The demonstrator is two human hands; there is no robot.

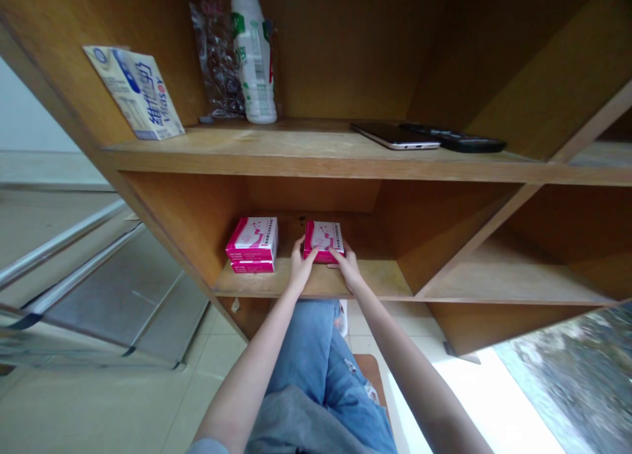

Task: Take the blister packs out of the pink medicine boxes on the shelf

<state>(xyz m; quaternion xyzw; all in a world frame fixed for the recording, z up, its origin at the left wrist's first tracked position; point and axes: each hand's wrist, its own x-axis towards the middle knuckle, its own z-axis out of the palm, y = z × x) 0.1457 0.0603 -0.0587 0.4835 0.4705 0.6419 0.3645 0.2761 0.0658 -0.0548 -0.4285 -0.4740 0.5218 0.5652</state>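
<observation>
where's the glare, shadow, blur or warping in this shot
Head view: floor at lower right blown out to white; upper compartment's back in deep shadow; cabinet sides splayed, like wide-angle distortion; patch at lower right edge smeared; fine print on the held pink box too soft to read, though the carton shows legible "Vitasoy".

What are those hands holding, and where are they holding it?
A pink-and-white box, between both hands: the left hand at its left side, the right hand at its right, with the thumbs near its front edge.

"Vitasoy" (blue lettering) on carton (141, 95)
</observation>
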